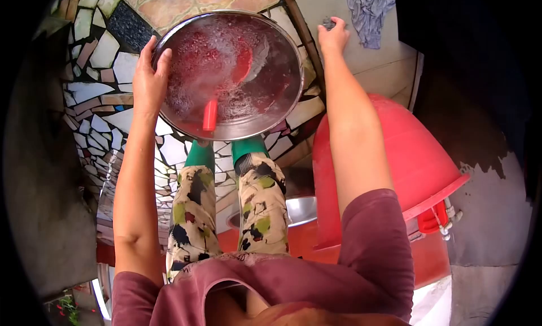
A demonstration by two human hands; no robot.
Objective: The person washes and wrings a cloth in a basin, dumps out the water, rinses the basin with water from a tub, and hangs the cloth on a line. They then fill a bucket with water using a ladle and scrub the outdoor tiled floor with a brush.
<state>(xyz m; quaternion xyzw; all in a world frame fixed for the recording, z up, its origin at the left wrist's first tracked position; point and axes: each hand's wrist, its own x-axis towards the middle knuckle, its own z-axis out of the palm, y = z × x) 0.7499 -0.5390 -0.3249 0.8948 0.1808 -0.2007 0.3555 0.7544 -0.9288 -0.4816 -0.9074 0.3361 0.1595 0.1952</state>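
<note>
My left hand (151,80) grips the left rim of a round metal basin (291,103), its thumb over the edge and fingers along the outside. Bubbly water fills part of the basin. In it lies something red with a short red handle (209,115) and a curved red edge; its exact kind is blurred by the water. Off to the right, my right hand (334,38) is over a pale ledge (361,66), its fingers curled around a small dark grey scouring pad (328,23). A wrinkled grey cloth (371,12) hangs near that hand.
Below my right forearm, a big red plastic tub (406,151) rests tipped over. Part of another metal bowl (301,210) shows beside my legs. The floor (107,134) is a mosaic of broken tiles, and I stand on it in green boots (248,148).
</note>
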